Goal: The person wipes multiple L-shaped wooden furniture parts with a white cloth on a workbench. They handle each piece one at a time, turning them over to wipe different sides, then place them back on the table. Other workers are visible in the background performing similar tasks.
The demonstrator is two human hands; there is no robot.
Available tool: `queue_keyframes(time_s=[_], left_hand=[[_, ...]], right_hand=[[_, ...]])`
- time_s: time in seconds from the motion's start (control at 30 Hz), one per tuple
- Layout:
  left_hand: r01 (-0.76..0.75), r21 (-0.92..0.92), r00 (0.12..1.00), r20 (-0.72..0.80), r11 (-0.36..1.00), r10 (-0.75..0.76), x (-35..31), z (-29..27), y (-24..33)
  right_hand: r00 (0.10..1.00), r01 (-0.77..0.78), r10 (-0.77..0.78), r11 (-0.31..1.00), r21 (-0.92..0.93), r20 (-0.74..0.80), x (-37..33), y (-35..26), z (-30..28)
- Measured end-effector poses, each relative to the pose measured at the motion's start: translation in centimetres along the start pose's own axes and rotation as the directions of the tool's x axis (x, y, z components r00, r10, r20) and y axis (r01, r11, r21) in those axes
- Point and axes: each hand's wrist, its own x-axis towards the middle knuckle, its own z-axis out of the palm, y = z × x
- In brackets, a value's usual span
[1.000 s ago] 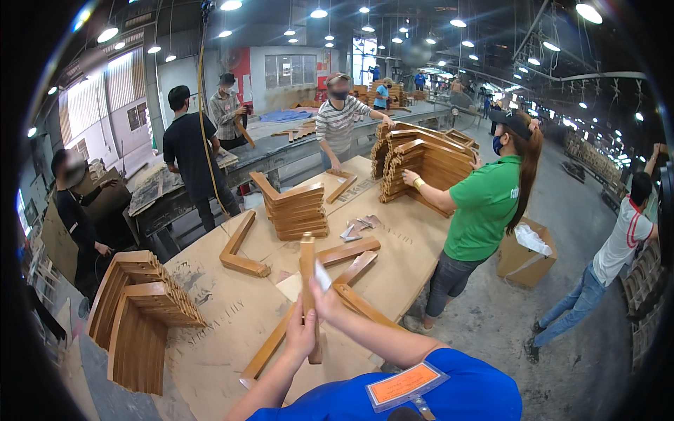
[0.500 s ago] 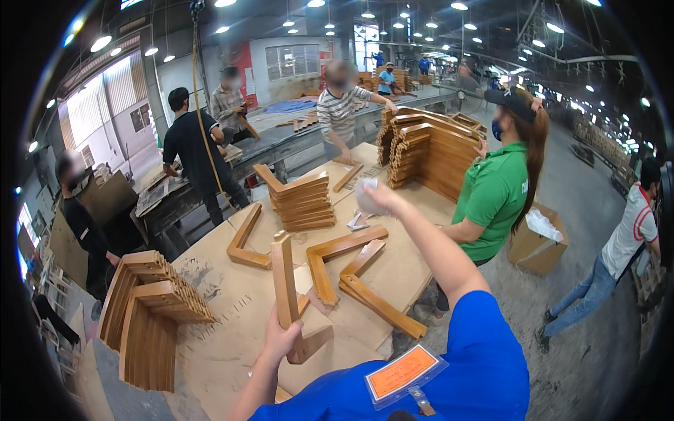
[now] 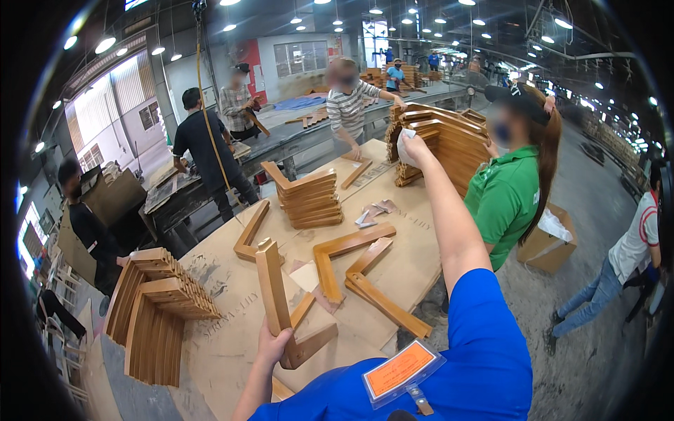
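My left hand (image 3: 274,344) is closed round the lower part of an L-shaped wooden frame piece (image 3: 270,284), one arm of which stands upright above the table. My right hand (image 3: 417,150) is stretched far forward, closed on a crumpled white cloth (image 3: 405,143) beside the tall stack of brown L-shaped pieces (image 3: 453,154). Whether cloth and stack touch, I cannot tell. Between my arms, an L-shaped piece (image 3: 326,263) and another angled piece (image 3: 390,305) lie on the cardboard-covered table (image 3: 239,337). Torn sheets that look like sandpaper (image 3: 379,209) lie behind them.
A short stack of L-shaped pieces (image 3: 309,200) stands mid-table, another stack (image 3: 158,323) at the left edge. A person in a green shirt (image 3: 509,189) stands close on the right; one in stripes (image 3: 347,109) reaches across the far side. A cardboard box (image 3: 551,238) sits on the floor.
My right hand has moved right and farther up with the white cloth, to beside the tall stack. The view has shifted slightly. My left hand keeps its hold on the frame piece.
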Motion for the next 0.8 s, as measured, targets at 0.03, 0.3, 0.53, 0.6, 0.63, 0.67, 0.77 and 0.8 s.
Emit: queue_keyframes(time_s=[0.03, 0.3, 0.53, 0.6, 0.63, 0.67, 0.77, 0.8], left_hand=[[-0.024, 0.027, 1.000, -0.001, 0.999, 0.024, 0.0, 0.1, 0.0], [-0.003, -0.007, 0.995, 0.095, 1.000, 0.003, -1.5, 1.9, 0.7], [0.051, -0.082, 0.990, 0.135, 0.995, -0.040, -2.4, 2.1, 0.5], [0.075, -0.106, 0.989, 0.131, 0.991, -0.061, -2.9, 1.7, 0.1], [0.077, -0.120, 0.989, 0.137, 0.990, -0.061, -2.9, 1.6, 0.0], [0.077, -0.136, 0.988, 0.143, 0.988, -0.057, -2.9, 1.5, -0.2], [0.090, -0.152, 0.989, 0.132, 0.984, -0.070, -3.2, 1.4, -0.7], [0.109, -0.144, 0.988, 0.127, 0.984, -0.091, -3.3, 1.4, -0.8]], right_hand=[[1.000, 0.004, -0.004, 1.000, -0.014, 0.004, -0.1, 0.0, 0.0], [0.989, 0.140, -0.117, 0.945, -0.295, 0.095, -2.2, -2.0, -0.8], [0.965, -0.147, 0.028, 0.880, -0.452, -0.259, 1.3, -3.2, -6.9], [0.960, -0.245, 0.140, 0.838, -0.487, -0.242, 2.6, -2.7, -8.4], [0.973, -0.217, 0.141, 0.836, -0.504, -0.185, 3.0, -2.5, -8.9], [0.975, -0.214, 0.150, 0.823, -0.526, -0.162, 3.4, -2.3, -9.3], [0.973, -0.221, 0.150, 0.810, -0.543, -0.173, 3.9, -2.1, -10.1], [0.972, -0.223, 0.148, 0.819, -0.529, -0.181, 3.9, -2.2, -10.2]])
